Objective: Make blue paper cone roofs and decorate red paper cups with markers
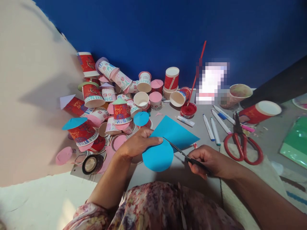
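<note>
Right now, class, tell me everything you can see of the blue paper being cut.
The blue paper is a thin, matte sheet, straight-edged at its far end and cut to a round lobe nearest the person. The left hand pinches its left edge, holding it above the grey surface. Dark scissors in the right hand meet it where round and straight parts join.

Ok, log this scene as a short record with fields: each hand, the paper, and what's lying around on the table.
left hand: pinches the blue paper at its rounded, cut part
right hand: holds black scissors, blades open at the paper's edge
blue paper: partly cut into a round shape, a straight-edged part remaining
behind the paper: heap of decorated paper cups, some with paper tops
to the right: red-handled scissors, several markers, a red paint pot
near left: tape roll
</note>
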`<act>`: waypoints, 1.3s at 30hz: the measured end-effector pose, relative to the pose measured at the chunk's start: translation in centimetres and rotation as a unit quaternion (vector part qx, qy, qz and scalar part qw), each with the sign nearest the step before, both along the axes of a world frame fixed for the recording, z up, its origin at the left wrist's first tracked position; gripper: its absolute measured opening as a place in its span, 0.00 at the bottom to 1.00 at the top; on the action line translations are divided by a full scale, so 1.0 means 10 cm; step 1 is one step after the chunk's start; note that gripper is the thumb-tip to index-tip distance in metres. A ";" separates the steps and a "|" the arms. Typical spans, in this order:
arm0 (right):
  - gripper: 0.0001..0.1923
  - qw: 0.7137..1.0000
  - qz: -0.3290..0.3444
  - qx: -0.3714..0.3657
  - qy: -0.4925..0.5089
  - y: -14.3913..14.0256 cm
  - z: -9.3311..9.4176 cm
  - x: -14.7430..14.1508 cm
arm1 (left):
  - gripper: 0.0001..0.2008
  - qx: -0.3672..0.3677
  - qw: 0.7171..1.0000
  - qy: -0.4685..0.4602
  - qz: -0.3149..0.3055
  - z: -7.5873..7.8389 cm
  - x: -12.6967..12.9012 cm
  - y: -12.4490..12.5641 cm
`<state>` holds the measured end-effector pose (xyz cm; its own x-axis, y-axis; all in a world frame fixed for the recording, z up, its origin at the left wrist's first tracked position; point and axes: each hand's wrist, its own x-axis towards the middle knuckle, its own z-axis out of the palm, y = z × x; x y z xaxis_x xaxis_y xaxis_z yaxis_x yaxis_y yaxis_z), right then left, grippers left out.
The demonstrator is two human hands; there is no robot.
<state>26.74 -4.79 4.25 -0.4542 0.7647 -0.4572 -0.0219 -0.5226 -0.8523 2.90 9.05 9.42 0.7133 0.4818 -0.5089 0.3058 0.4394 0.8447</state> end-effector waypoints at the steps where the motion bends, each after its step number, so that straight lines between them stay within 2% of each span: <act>1: 0.33 1.000 0.002 0.000 0.000 0.00 0.00 0.00 | 0.17 0.003 1.000 0.000 -0.002 0.00 0.00 0.01; 8: 0.32 0.999 -0.019 -0.011 -0.031 0.01 0.01 -0.01 | 0.18 0.017 1.000 -0.017 0.005 0.00 -0.02 -0.02; 12: 0.31 0.999 -0.022 -0.021 -0.024 0.02 0.03 -0.02 | 0.18 0.071 0.993 -0.017 0.093 -0.01 -0.03 -0.07; 14: 0.31 0.999 -0.023 -0.026 -0.023 0.02 0.02 -0.02 | 0.18 0.099 0.988 -0.011 0.118 -0.02 -0.03 -0.09; 17: 0.31 0.999 -0.029 -0.025 -0.018 0.01 -0.02 -0.02 | 0.19 0.118 0.986 0.002 0.115 -0.03 -0.03 -0.10; 23: 0.31 0.999 -0.027 -0.015 -0.005 -0.01 -0.10 -0.01 | 0.19 0.090 0.990 -0.007 0.111 -0.02 -0.02 -0.09; 31: 0.31 0.999 -0.021 -0.013 -0.021 0.01 -0.03 -0.01 | 0.18 0.077 0.990 -0.006 0.115 -0.02 -0.01 -0.09; 39: 0.30 1.000 -0.014 -0.014 -0.015 0.01 -0.02 -0.02 | 0.18 0.102 0.990 0.017 0.093 -0.05 -0.05 -0.07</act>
